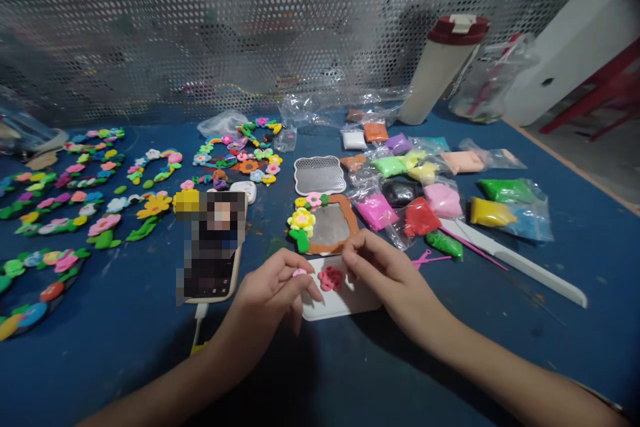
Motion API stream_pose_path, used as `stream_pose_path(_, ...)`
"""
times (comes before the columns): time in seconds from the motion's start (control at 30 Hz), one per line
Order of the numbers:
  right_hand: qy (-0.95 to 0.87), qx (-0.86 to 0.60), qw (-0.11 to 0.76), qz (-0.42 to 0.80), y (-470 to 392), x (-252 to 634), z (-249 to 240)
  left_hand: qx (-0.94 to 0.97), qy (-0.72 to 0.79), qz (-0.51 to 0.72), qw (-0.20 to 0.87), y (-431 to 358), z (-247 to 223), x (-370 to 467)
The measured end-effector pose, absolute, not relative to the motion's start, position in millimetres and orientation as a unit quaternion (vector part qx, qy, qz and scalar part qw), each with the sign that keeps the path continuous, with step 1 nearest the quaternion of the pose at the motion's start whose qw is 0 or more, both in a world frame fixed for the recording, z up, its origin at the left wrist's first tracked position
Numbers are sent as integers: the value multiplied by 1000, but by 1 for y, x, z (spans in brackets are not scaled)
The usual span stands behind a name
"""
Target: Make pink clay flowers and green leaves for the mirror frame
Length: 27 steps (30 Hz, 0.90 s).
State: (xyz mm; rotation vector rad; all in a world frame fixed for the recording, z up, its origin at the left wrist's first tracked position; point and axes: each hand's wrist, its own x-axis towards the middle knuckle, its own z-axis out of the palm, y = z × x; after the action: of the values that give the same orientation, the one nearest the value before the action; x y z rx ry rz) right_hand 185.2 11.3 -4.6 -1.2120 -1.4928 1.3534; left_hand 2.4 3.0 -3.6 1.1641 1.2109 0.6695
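Left of the phone (220, 263), its screen (210, 273) blurred by pixelation, a flowery ring (52, 291) runs off-picture. Right of the phone, the right hand (387, 277), its grip unclear, hides part of the white board (333, 307).

Looking like a small craft workspace, not really giving away home vs. shop. Showing a scuffed blue table (135, 347), bags of colored clay (400, 192) lying right of center, flower-covered frames (67, 259) filling the left side, plus a perforated panel (200, 33) running across the top and a tumbler (440, 77) standing upper right.
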Motion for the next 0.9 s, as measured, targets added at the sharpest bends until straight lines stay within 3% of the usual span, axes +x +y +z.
stream_pose_path(0.13,-653,-450,375,480,8,184,-3,541,524,268,600,1,-2,0)
stream_pose_path(0.27,-715,-409,396,405,4,184,-3,559,539,320,543,3,3,1)
stream_pose_path(0.43,-723,-417,425,349,-1,181,-6,478,553,355,583,6,5,6)
stream_pose_path(0.9,-798,-376,366,297,-2,176,-11,521,519,278,618,-2,7,7)
